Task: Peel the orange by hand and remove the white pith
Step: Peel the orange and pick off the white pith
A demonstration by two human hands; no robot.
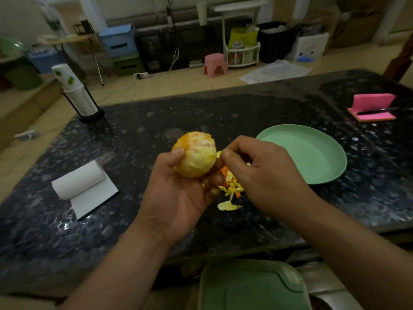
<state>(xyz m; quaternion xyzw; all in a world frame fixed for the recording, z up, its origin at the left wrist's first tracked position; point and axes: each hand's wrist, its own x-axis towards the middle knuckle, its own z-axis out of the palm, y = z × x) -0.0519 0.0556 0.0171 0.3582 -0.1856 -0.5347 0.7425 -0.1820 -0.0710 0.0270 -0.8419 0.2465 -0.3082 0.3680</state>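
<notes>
Left hand (178, 191) is cupped palm-up under the round, mostly peeled orange (194, 154), thumb clamped on its upper left, fingers curled underneath, holding it above the table. The fruit's skin looks rough and fuzzy: pale yellow pith over most of it, glossier orange flesh showing at the crown. Right hand (257, 173) sits knuckles-up, thumb and forefinger pinched tight on a small pale shred of pith (219, 153) at the orange's right flank, the other fingers curled. Below both hands, a ragged heap of yellow and orange peel scraps (230, 190) lies on the dark, speckled, polished stone countertop (223, 113), just left of the smooth, round mint-green plastic plate (312, 153). Further left, a white paper towel roll (80, 182) with one sheet unrolled flat. Far left corner, a stack of ribbed white paper cups (76, 95) in a black stand
</notes>
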